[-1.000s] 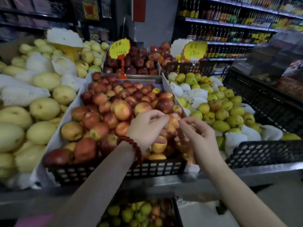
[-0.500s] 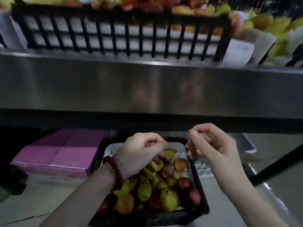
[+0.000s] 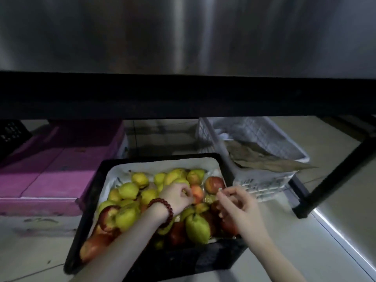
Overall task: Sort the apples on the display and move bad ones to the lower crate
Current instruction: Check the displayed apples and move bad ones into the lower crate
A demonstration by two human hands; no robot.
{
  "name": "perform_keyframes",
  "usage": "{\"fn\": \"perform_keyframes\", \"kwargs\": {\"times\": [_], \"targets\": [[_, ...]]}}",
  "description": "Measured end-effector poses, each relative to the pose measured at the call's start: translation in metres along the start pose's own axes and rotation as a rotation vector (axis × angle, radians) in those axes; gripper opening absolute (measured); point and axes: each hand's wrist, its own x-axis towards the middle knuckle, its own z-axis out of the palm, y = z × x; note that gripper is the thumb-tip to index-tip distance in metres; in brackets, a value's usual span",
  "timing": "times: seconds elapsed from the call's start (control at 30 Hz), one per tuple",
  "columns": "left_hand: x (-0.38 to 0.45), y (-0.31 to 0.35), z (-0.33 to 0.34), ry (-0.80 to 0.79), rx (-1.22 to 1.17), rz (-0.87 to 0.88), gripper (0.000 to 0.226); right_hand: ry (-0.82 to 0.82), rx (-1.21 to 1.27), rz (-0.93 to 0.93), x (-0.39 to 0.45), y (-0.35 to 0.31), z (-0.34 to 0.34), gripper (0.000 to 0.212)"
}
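The lower crate (image 3: 158, 157) is black with a white liner and stands on the floor under the display. It holds several yellow-green pears and red apples (image 3: 214, 184). My left hand (image 3: 176, 198), with a red bead bracelet on the wrist, reaches into the crate's middle; its curled fingers grip a small yellow-orange apple (image 3: 197, 193) low among the fruit. My right hand (image 3: 239, 203) hovers over the crate's right side with loosely curled fingers and holds nothing. The upper display crates are out of view.
The display's steel front panel (image 3: 183, 37) and a dark shelf edge fill the top. Pink boxes (image 3: 50, 176) lie left of the crate. A white basket (image 3: 262, 139) with cardboard sits to the right. A black stand leg (image 3: 333, 180) slants at the far right.
The view dropped from the upper apple display to the floor crate. My left hand carried the apple down into the crate; my right hand came down alongside it.
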Motion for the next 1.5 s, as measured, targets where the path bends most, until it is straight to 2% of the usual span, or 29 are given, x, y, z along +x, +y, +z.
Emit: {"fn": "perform_keyframes", "kwargs": {"times": [0.03, 0.1, 0.17, 0.27, 0.33, 0.43, 0.53, 0.67, 0.77, 0.87, 0.97, 1.07, 1.13, 1.2, 1.37, 1.5], "targets": [[0.013, 0.0, 0.009, 0.013, 0.117, 0.027, 0.016, 0.011, -0.006, 0.007, 0.004, 0.006, -0.002, 0.013], [0.041, -0.006, 0.027, 0.025, 0.505, 0.121, 0.036, 0.023, -0.017, 0.029, 0.01, 0.015, -0.005, 0.013], [0.064, -0.013, 0.04, -0.04, 0.889, 0.209, 0.052, 0.026, -0.04, 0.05, 0.014, 0.025, -0.006, 0.013], [0.092, -0.023, 0.059, -0.169, 1.12, 0.268, 0.066, 0.035, -0.124, 0.059, 0.023, 0.042, -0.01, 0.013], [0.103, -0.029, 0.068, -0.195, 1.173, 0.319, 0.065, 0.058, -0.201, 0.058, 0.031, 0.051, -0.012, 0.012], [0.107, -0.035, 0.074, -0.166, 1.113, 0.402, 0.056, 0.086, -0.243, 0.055, 0.044, 0.063, -0.013, 0.012], [0.107, -0.039, 0.068, -0.131, 1.077, 0.471, 0.059, 0.098, -0.308, -0.022, 0.061, 0.072, -0.008, 0.012], [0.099, -0.039, 0.064, 0.053, 0.917, 0.52, 0.088, 0.099, -0.678, -0.187, 0.097, 0.088, -0.005, 0.033], [0.087, -0.03, 0.057, 0.153, 0.624, 0.405, 0.079, -0.038, -0.969, -0.195, 0.116, 0.103, 0.002, 0.062], [0.084, -0.024, 0.041, 0.193, 0.497, 0.239, 0.073, -0.234, -1.282, -0.203, 0.132, 0.109, 0.012, 0.079], [0.085, -0.022, 0.019, 0.239, 0.386, 0.175, 0.077, -0.432, -1.595, -0.199, 0.15, 0.11, 0.02, 0.085], [0.084, -0.025, 0.005, 0.282, 0.288, 0.146, 0.076, -0.449, -1.766, -0.219, 0.161, 0.112, 0.025, 0.076], [0.078, -0.024, -0.002, 0.334, 0.208, 0.146, 0.073, -0.409, -1.726, -0.241, 0.163, 0.114, 0.026, 0.066], [0.07, -0.022, -0.009, 0.358, 0.133, 0.127, 0.071, -0.329, -1.562, -0.226, 0.157, 0.112, 0.026, 0.067], [0.044, -0.006, -0.027, 0.388, -0.027, 0.073, 0.064, -0.009, -0.762, -0.174, 0.129, 0.082, 0.032, 0.058], [0.012, 0.014, -0.038, 0.424, -0.061, 0.063, 0.064, 0.072, -0.436, -0.155, 0.092, 0.03, 0.027, 0.058]]}}
